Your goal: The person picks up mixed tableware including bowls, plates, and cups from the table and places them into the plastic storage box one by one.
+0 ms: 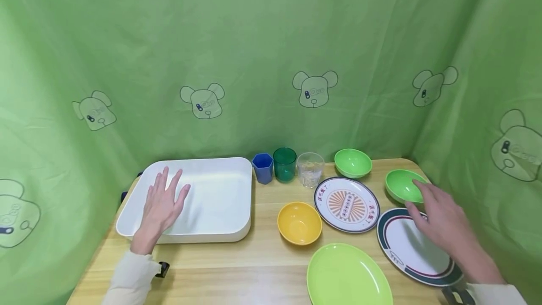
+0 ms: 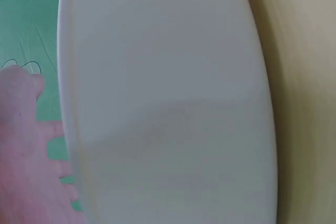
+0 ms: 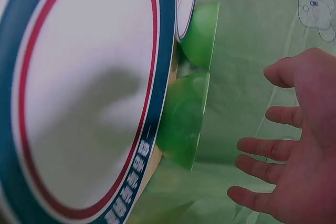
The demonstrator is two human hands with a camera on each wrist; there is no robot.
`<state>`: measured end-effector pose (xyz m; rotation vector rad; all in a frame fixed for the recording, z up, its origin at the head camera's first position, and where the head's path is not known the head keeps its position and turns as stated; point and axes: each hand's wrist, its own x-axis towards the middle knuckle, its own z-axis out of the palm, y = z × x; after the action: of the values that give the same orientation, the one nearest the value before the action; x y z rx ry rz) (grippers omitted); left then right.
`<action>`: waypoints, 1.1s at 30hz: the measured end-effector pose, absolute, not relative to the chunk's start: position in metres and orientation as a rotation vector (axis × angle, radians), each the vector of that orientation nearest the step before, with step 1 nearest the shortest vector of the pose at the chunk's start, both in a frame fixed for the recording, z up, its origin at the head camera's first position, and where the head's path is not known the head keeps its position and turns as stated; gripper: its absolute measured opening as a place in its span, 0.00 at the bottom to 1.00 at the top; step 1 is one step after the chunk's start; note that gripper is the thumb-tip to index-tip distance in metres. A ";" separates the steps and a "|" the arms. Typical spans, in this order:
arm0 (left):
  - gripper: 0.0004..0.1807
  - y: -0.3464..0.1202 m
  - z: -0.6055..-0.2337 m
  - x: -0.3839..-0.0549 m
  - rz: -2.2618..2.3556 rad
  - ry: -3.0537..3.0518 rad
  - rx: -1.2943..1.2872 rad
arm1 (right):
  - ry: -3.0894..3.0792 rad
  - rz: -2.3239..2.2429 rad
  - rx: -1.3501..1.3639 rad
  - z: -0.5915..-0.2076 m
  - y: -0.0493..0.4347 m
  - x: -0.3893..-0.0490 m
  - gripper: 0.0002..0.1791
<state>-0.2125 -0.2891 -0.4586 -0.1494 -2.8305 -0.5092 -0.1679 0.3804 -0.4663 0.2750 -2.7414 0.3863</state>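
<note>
The left hand (image 1: 163,204) is hovering over the white tray (image 1: 216,196), spreading its fingers wide and gripping nothing. The right hand (image 1: 444,220) is hanging above the dark-rimmed plate (image 1: 406,244), its fingers also parting loosely, empty; the near green bowl (image 1: 400,185) is sitting just past that plate, close to the fingertips (the right wrist view is showing a gap between them). Farther in, the patterned plate (image 1: 347,204) is lying beside the yellow bowl (image 1: 299,224), with the lime plate (image 1: 349,276) resting nearer the person. Behind, the far green bowl (image 1: 353,163), the clear cup (image 1: 310,171), the dark green cup (image 1: 284,165) and the blue cup (image 1: 263,168) are standing in a row, right of the tray. A green curtain (image 1: 254,36) is hanging behind the wooden table (image 1: 237,272).
</note>
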 end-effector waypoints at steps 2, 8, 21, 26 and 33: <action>0.37 -0.291 -0.461 -0.211 -0.531 -2.814 -0.138 | -2.747 0.409 0.259 -0.469 0.386 -0.164 0.38; 0.37 -0.304 -0.463 -0.206 -0.554 -2.798 -0.048 | -2.763 0.446 0.231 -0.482 0.400 -0.155 0.38; 0.32 -0.333 -0.457 -0.196 -0.622 -2.624 0.246 | -2.882 0.513 0.052 -0.498 0.417 -0.143 0.40; 0.35 -0.344 -0.454 -0.192 -0.684 -2.643 0.384 | -2.917 0.507 0.016 -0.502 0.420 -0.142 0.38; 0.39 -0.363 -0.453 -0.188 -0.761 -2.689 0.522 | -2.967 0.502 -0.026 -0.510 0.426 -0.138 0.38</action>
<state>-0.1878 -0.3632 -0.4526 0.5220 -2.6887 -0.7611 -0.1379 0.4264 -0.5099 -0.0265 -2.9675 0.5017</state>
